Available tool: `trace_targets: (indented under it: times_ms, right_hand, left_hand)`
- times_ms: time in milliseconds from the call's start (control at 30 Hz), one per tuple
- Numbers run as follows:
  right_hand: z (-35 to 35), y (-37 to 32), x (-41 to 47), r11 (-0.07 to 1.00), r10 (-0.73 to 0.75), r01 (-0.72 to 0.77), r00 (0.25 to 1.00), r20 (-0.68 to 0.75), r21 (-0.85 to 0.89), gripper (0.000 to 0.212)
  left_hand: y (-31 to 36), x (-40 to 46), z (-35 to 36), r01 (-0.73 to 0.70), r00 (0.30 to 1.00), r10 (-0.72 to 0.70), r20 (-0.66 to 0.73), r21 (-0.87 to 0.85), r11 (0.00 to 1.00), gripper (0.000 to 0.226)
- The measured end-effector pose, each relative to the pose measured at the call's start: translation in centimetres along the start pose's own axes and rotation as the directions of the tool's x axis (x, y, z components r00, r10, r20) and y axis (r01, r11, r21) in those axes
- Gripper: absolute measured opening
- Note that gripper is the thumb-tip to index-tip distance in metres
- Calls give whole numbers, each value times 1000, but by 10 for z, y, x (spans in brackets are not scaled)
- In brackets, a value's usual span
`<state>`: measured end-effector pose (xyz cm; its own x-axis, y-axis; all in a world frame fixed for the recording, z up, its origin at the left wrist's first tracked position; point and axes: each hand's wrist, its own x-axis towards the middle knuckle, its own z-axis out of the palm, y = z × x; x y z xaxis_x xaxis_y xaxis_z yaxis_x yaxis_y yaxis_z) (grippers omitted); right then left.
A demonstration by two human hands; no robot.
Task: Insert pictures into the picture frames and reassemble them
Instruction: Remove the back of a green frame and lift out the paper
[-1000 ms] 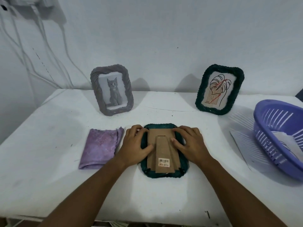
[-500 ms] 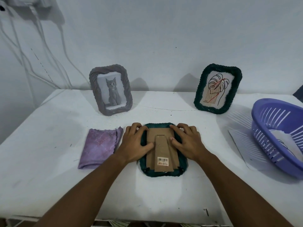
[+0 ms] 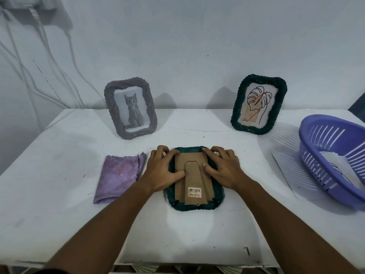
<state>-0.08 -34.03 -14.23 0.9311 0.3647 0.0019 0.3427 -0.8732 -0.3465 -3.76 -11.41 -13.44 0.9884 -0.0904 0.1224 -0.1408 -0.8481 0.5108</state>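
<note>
Green frame (image 3: 194, 204) lies face down at table (image 3: 59, 214) centre, cardboard back (image 3: 192, 175) up. Left hand (image 3: 162, 171) and right hand (image 3: 223, 169) press flat on its sides, thumbs on the back, fingers spread, gripping nothing.

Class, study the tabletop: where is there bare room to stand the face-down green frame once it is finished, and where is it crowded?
Bare: the back strip between the grey cat frame and the green leaf frame, and the near table edge. Crowded: the right side, with the purple basket and paper sheet; the purple cloth sits close beside the left hand.
</note>
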Motion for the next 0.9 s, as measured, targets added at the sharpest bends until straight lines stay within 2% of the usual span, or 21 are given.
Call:
trace_targets:
  times_ms: [133, 233, 367, 467, 567, 667, 900]
  right_hand:
    - [1, 2, 0, 1000, -10, 10, 1000, 4, -5, 67]
    - [0, 3, 1, 1000, -17, 17, 1000, 12, 9, 61]
    - [-4, 5, -18, 984, -61, 65, 998, -30, 164, 55]
    - [-5, 11, -54, 938, -167, 209, 972, -167, 276, 46]
    - [-3, 19, -78, 909, -265, 314, 942, -204, 273, 40]
    - [-2, 21, -81, 887, -362, 401, 911, -196, 228, 40]
    - [-1, 22, -83, 810, -495, 539, 840, -223, 233, 38]
  left_hand:
    - [2, 2, 2, 25, 1000, -25, 10, 32, 999, 83]
    - [3, 2, -1, 49, 998, -48, 42, -13, 999, 84]
    - [5, -21, -6, 44, 998, -41, 47, -66, 997, 75]
    - [1, -58, -2, -51, 996, 39, -78, -158, 986, 66]
    - [-2, -79, 3, -135, 982, 97, -161, -242, 961, 43]
    - [-2, -83, 2, -176, 976, 129, -174, -293, 940, 34]
    - [-8, -83, 2, -211, 976, 175, -133, -351, 912, 38]
